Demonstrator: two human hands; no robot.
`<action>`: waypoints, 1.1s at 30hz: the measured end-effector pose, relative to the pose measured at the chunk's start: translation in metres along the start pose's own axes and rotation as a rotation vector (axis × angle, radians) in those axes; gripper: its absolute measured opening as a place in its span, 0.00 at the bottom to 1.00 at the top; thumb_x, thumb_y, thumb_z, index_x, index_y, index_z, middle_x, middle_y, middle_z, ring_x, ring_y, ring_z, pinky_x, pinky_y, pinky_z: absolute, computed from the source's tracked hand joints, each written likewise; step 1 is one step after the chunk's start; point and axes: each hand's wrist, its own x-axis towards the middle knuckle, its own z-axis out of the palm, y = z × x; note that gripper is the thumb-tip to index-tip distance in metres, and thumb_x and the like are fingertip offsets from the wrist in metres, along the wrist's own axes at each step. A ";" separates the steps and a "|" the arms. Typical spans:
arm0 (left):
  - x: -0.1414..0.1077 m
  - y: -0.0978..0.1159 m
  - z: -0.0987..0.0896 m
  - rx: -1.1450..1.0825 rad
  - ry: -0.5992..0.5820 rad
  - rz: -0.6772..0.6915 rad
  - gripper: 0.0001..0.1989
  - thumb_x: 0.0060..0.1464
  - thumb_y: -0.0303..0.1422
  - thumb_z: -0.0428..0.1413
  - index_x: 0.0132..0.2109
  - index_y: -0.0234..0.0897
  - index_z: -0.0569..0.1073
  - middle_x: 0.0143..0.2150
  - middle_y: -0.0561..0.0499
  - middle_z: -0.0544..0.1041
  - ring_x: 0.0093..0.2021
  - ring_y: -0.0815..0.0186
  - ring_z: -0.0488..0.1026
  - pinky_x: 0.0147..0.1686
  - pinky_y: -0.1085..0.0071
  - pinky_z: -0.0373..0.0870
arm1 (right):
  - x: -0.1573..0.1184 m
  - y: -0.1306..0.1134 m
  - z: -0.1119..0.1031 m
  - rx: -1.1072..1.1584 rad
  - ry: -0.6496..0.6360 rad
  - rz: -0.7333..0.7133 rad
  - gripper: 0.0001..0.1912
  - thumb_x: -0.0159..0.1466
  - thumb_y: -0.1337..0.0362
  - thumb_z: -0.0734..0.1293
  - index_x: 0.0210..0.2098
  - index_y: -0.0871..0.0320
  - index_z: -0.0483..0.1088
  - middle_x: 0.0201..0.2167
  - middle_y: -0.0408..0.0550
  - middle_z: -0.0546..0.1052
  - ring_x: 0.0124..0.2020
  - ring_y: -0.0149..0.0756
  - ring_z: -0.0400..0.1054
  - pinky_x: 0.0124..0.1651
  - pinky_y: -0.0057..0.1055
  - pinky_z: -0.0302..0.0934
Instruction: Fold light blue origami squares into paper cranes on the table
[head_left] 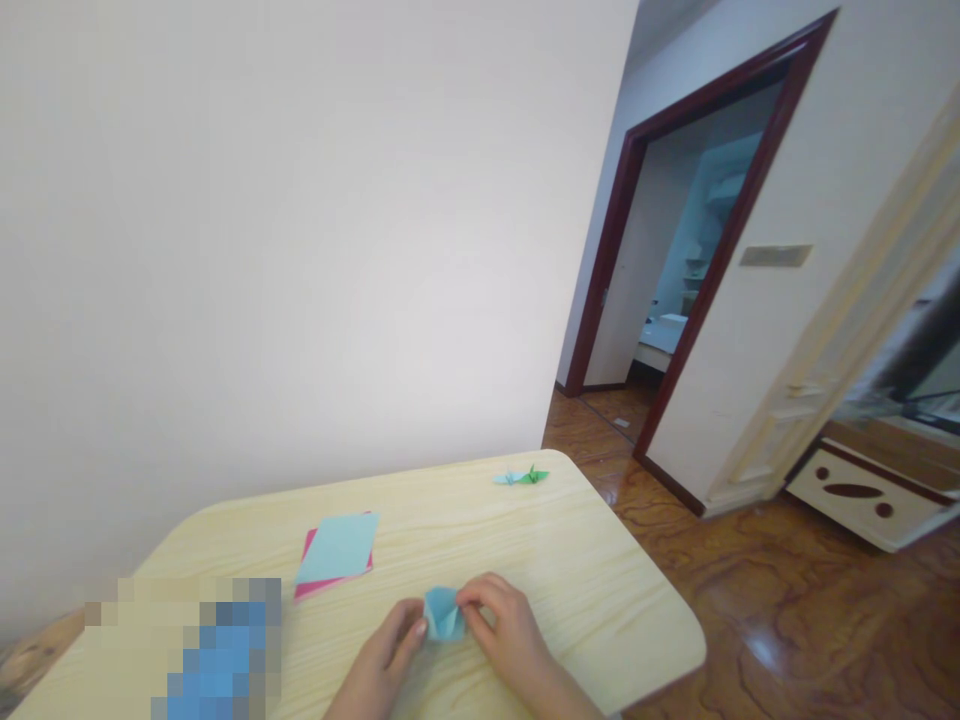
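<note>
Partly folded blue paper [444, 615] was at bottom centre of frame, between both hands, creases and an upright flap showing. Left hand [388, 650] had thumb and fingers pinched narrow on its left edge; right hand [510, 622] pinched the upper right edge, fingertips close together. Two-sided grip looked meant to steady the paper while the flap got shaped. Couldn't tell which inner fingers bore on it.

Light-blue sheet [341, 548] lay flat left of centre, skewed over the pink sheet [319, 588]; probably parked there within reach, off the working spot. Small pale-blue piece [508, 479] and small green piece [535, 477] sat end to end near the table's [607, 590] far edge, right of centre, likely out of the way; contact unclear.

Count: 2 hands, 1 paper in hand, 2 flat sheets visible (couldn't rule out more underneath), 2 small folded pieces, 1 table.
</note>
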 end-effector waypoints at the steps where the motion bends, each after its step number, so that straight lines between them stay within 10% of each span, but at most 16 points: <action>1: 0.000 0.000 0.000 -0.084 -0.018 -0.045 0.22 0.51 0.51 0.48 0.42 0.39 0.72 0.34 0.48 0.79 0.37 0.59 0.74 0.36 0.65 0.70 | 0.002 -0.001 -0.001 0.020 0.015 -0.010 0.09 0.58 0.74 0.62 0.33 0.57 0.71 0.30 0.45 0.74 0.34 0.32 0.68 0.39 0.27 0.62; 10: 0.000 0.008 -0.005 -0.420 0.021 -0.249 0.27 0.39 0.53 0.58 0.41 0.36 0.75 0.32 0.48 0.79 0.35 0.61 0.75 0.32 0.69 0.69 | 0.014 -0.018 -0.013 0.028 0.000 -0.136 0.07 0.60 0.71 0.62 0.34 0.55 0.71 0.34 0.44 0.75 0.39 0.33 0.67 0.44 0.31 0.60; 20: -0.008 0.022 0.000 -0.463 0.190 -0.186 0.25 0.37 0.48 0.62 0.41 0.36 0.74 0.34 0.48 0.80 0.38 0.58 0.76 0.37 0.67 0.71 | 0.005 -0.030 -0.002 0.383 0.123 0.142 0.10 0.62 0.57 0.60 0.35 0.58 0.66 0.31 0.47 0.72 0.34 0.35 0.68 0.37 0.30 0.63; 33: -0.011 0.027 0.010 -0.662 0.219 -0.242 0.24 0.35 0.46 0.64 0.39 0.36 0.77 0.41 0.45 0.80 0.43 0.53 0.75 0.42 0.61 0.72 | 0.010 -0.048 0.000 0.159 0.149 0.006 0.03 0.55 0.71 0.67 0.27 0.58 0.70 0.31 0.46 0.73 0.37 0.36 0.66 0.41 0.31 0.60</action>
